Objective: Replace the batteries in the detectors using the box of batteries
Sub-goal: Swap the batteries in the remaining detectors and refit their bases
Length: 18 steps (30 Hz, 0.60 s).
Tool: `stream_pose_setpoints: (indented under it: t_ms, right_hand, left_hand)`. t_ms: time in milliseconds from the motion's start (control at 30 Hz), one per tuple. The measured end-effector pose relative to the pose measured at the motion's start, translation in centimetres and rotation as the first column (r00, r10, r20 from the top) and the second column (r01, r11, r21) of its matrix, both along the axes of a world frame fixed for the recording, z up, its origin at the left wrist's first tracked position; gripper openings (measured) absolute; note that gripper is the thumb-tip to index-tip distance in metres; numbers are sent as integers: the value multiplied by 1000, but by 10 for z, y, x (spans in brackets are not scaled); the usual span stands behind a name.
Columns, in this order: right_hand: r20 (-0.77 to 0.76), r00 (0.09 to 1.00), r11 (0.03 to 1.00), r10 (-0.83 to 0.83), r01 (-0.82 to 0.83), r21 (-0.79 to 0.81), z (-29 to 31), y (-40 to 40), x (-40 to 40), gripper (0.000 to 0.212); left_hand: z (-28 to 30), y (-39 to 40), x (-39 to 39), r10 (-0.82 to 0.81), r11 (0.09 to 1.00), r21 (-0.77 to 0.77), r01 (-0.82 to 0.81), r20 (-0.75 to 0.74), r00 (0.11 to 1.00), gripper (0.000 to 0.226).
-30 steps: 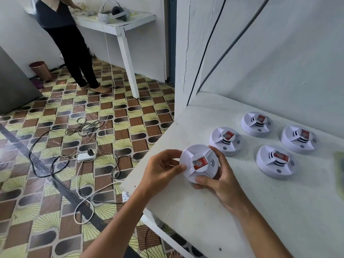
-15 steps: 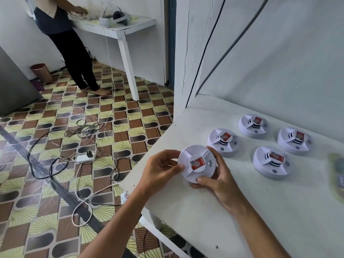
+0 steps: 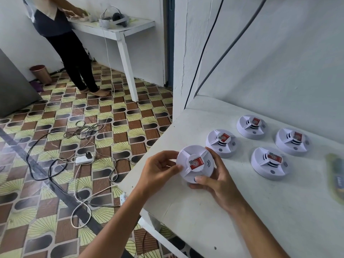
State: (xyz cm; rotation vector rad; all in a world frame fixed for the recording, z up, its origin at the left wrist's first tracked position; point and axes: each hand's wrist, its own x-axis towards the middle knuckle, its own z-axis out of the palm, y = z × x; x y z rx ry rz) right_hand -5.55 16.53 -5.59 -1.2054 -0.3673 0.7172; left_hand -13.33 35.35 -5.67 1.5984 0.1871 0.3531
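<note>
A round white detector [image 3: 193,161] with a red label on its face is held tilted just above the white table [image 3: 214,211], near its left corner. My left hand [image 3: 158,172] grips its left rim with curled fingers and thumb. My right hand [image 3: 217,181] cups its right and lower edge, thumb on the front rim. Several more white detectors lie face up on the table: one close behind [image 3: 221,143], others further right [image 3: 251,126], [image 3: 292,141], [image 3: 270,163]. A blurred green pack [image 3: 337,179] lies at the right edge of the view; I cannot tell what is in it.
White walls rise behind the table with dark cables [image 3: 201,53] running up them. Left of the table is patterned floor with tangled cords and a power strip [image 3: 83,159]. A person [image 3: 70,53] stands at another white table [image 3: 119,30] at the far left.
Both hands keep the same hold on the detector. The view has shifted slightly; the detector's face has turned a little.
</note>
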Motion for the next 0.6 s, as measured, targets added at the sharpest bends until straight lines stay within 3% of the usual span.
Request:
stream_pose_setpoints:
  t_ms: [233, 600]
  right_hand:
    - [35, 998, 998, -60, 61, -31, 2, 2, -3, 79]
    - [45, 998, 998, -43, 45, -53, 2, 0, -2, 78]
  left_hand:
    - [-3, -7, -1, -19, 995, 93, 23, -46, 999, 54]
    - [1, -10, -1, -4, 987, 159, 11, -49, 999, 42]
